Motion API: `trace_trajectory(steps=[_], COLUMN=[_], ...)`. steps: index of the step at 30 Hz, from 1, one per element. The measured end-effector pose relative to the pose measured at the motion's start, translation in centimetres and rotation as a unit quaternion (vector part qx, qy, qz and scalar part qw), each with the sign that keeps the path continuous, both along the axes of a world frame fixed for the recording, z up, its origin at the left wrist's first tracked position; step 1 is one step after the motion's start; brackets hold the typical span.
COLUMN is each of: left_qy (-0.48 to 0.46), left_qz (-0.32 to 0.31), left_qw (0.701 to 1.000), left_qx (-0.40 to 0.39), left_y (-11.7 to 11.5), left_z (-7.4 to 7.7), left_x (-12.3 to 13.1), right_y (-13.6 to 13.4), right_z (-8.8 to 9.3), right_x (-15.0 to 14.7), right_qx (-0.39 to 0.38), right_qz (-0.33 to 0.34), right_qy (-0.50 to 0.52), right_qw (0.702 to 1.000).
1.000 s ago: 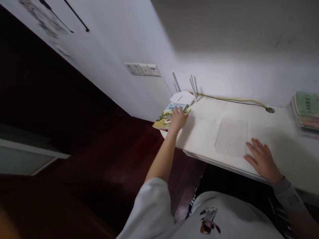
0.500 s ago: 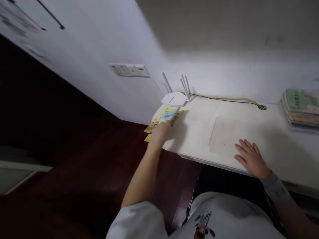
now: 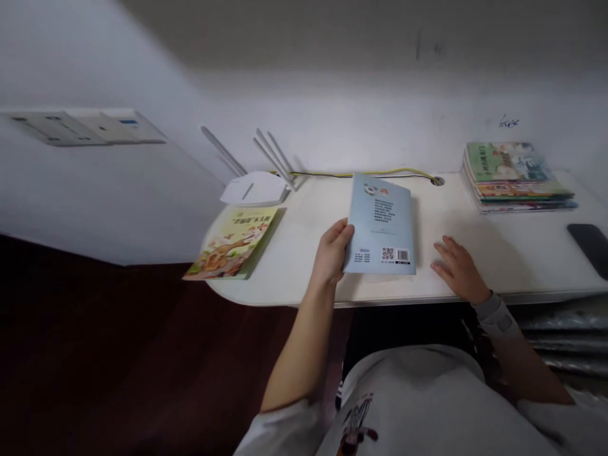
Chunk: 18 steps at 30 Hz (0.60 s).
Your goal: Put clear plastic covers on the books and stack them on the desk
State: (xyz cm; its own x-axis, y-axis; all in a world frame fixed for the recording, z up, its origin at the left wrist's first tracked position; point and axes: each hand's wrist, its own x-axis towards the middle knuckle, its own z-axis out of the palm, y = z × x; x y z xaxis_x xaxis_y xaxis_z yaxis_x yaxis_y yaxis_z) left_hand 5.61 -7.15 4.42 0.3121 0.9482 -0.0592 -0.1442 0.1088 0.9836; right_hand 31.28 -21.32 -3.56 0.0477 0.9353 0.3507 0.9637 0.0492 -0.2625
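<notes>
My left hand (image 3: 334, 251) grips a thin light-blue book (image 3: 380, 225) by its left edge, thumb on top. The book is held up over the white desk (image 3: 304, 278), its face with small print, a QR code and a barcode turned toward me. To the right of it my right hand (image 3: 456, 269) hovers at or just over the desk's front part, fingers apart and holding nothing. At the desk's left end lies a yellow-green picture book (image 3: 232, 244), apparently on top of others, its corner jutting past the edge.
Behind the yellow-green book stands a white router (image 3: 256, 189) with several antennas. A yellow cable (image 3: 389, 171) runs along the wall to a desk hole. A stack of books (image 3: 517, 177) sits at the back right, with a dark phone-like object (image 3: 589, 248) near it.
My left hand has lifted the blue book off the pile at the left and carried it right. My right hand has risen slightly from the desk. The view has turned right.
</notes>
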Motion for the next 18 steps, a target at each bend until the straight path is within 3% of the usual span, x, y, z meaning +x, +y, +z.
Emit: trace_trajectory(steps=[6, 9, 11, 14, 18], left_qy=[0.017, 0.103, 0.204, 0.371, 0.448], left_qz=[0.003, -0.001, 0.006, 0.038, 0.079], left_qw=[0.997, 0.994, 0.979, 0.917, 0.856], left_qx=[-0.069, -0.041, 0.021, 0.142, 0.246], left_y=[1.5, 1.7, 1.5, 1.3, 1.2], left_z=[-4.4, -5.4, -5.9, -6.8, -7.7], left_x=[0.7, 0.3, 0.0, -0.2, -0.5], right_y=[-1.2, -1.2, -1.4, -3.0, -8.2], right_z=[-1.1, -1.3, -1.2, -0.8, -0.3], right_x=[1.2, 0.9, 1.6, 5.4, 14.1], right_qx=[-0.034, -0.013, 0.019, 0.069, 0.109], right_qz=[-0.016, -0.017, -0.03, -0.118, -0.302], right_qy=[-0.015, -0.007, 0.008, 0.008, -0.021], right_qw=[0.999, 1.0, 0.999, 0.991, 0.947])
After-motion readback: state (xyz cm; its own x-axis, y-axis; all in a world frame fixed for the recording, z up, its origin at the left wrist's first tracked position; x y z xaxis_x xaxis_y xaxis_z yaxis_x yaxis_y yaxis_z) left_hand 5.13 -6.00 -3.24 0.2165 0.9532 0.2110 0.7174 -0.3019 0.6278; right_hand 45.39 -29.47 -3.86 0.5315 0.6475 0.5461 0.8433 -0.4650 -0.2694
